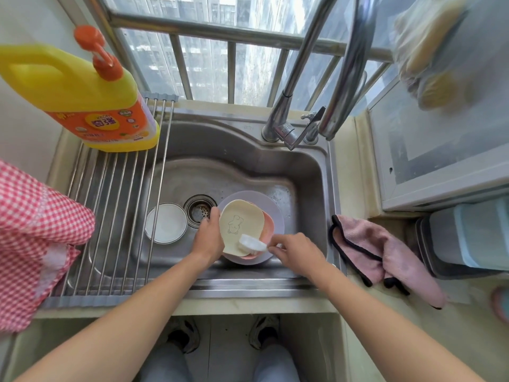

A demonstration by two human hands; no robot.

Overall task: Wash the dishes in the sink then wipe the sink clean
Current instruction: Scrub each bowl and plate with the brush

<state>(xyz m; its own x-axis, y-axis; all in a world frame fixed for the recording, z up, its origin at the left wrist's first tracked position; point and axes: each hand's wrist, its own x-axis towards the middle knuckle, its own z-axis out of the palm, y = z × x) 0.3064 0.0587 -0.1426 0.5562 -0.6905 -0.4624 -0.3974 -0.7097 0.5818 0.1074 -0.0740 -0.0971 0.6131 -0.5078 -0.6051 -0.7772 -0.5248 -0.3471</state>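
Both grips are closed on something: the left hand [208,234] clasps the left rim of a cream plate [238,226], tilting it up, while the right hand [296,250] pinches a white sponge [252,242] between fingertips and presses it on the plate's lower edge. That plate is smooth, matte, with rounded, slightly wavy corners and a faint line drawing of a bear at its middle. Beneath it lies a pink plate [268,223] of similar shape, showing only at the right edge, and both rest on a broad round lilac plate [271,208] on the sink floor.

Just left of the left hand sits the round perforated metal drain [199,208], and beyond it a white round bowl [166,223] with a thin dark rim line, partly under the rack rods. The sink [242,166] is brushed stainless steel with curved walls and speckled water marks. A roll-up rack [115,205] of thin steel rods spans its left part, carrying a glossy yellow detergent bottle [82,89] with an orange pump and label. A red-and-white checked cloth [33,232] hangs over the left end. Chrome faucet [303,78] pipes rise at the back right. On the desk [358,307] to the right lies a crumpled fuzzy pink towel [385,249] with dark trim.
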